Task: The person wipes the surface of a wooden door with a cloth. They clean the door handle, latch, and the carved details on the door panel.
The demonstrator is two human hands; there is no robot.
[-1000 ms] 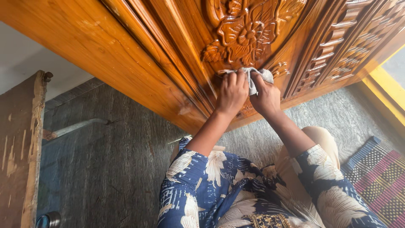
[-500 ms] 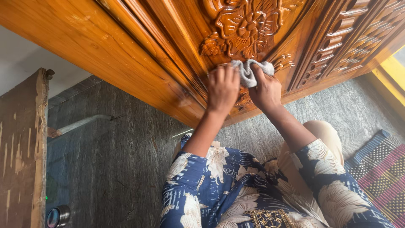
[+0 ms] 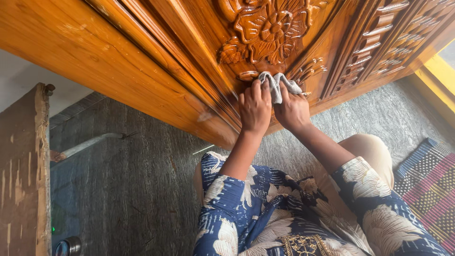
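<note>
Grey cloth (image 3: 279,85) bunched under both hands' fingers (image 3: 256,92)

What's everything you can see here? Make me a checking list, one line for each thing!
Surface: grey stone floor, streaked.
Job's things: glossy carved wooden door with a flower carving; grey cloth pressed just under the flower.
Clutter: round metal thing at the bottom left, kind unclear.
Hands: left hand and right hand both grip the cloth.
Cables: nothing seen.
Surroundings: worn wooden board on the left, striped woven mat on the right, yellow frame.
</note>
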